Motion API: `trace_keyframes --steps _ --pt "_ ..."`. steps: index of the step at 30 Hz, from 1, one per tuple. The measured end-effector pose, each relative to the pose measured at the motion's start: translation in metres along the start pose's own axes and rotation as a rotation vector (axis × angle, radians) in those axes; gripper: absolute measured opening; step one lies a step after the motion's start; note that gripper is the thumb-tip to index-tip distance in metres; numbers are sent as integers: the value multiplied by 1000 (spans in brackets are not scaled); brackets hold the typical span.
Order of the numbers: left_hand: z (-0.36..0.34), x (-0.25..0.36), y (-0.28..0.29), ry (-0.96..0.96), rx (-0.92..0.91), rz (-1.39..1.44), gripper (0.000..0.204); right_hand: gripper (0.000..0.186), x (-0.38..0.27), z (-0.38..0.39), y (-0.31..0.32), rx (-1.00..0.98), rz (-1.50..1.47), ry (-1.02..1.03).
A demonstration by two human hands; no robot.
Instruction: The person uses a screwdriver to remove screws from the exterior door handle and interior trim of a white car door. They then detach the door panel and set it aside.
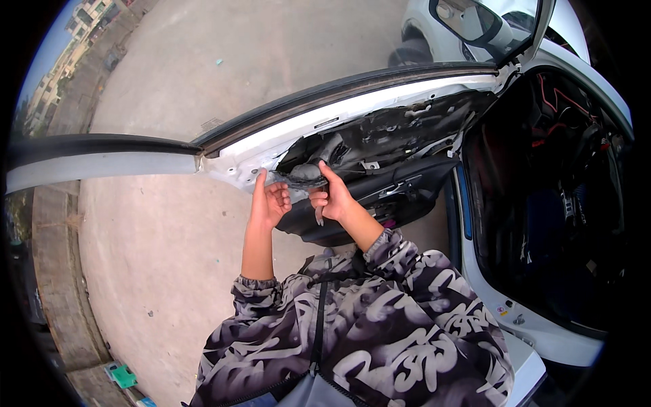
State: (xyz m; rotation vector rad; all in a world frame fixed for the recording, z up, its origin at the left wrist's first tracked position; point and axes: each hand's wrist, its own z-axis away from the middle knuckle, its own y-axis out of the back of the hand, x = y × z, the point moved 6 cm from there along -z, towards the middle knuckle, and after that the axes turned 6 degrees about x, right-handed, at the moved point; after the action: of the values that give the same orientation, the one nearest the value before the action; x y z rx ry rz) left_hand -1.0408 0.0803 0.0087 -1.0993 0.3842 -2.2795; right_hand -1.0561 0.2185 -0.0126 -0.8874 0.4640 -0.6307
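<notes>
An opened white car door (271,139) stands in front of me, its inner side bare and partly covered by a crumpled black plastic sheet (407,129). My right hand (332,197) is at the sheet's lower left end, thumb on top and fingers curled below, pinching its edge. Beside it, at the door's rear lower corner, is my left hand (270,202). Its thumb points up, apart from the loosely bent fingers, and nothing shows in it. Below the sheet hangs the black door trim panel (407,198) with its handle.
To the right is the car's dark interior (542,197) behind the pale door sill (468,251). The side mirror (471,20) is at the far right. Concrete ground (156,244) spreads to the left, bordered by a low wall (61,271). A green object (124,376) lies at lower left.
</notes>
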Motion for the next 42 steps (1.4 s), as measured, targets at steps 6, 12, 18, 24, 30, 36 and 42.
trace_keyframes --steps 6,12,18,24,30,36,42 --pt "-19 14 -6 21 -62 -10 36 14 -6 -5 11 43 90 44" --pt "-11 6 -12 -77 -301 379 24 16 -11 -2 -4 -28 -55 20" --pt "-3 16 -34 -250 -160 438 39 29 -22 -17 -23 -27 -234 4" --pt "15 31 -26 -466 -197 385 33 23 -27 -14 -35 -130 -296 75" --pt "-3 13 -58 -479 -317 -268 28 37 -32 -4 -34 -255 -242 143" --pt "16 45 -106 -742 -260 -242 29 15 -22 7 4 -31 16 192" --pt "-10 -6 -74 -480 -363 -368 17 10 -7 18 30 116 225 250"
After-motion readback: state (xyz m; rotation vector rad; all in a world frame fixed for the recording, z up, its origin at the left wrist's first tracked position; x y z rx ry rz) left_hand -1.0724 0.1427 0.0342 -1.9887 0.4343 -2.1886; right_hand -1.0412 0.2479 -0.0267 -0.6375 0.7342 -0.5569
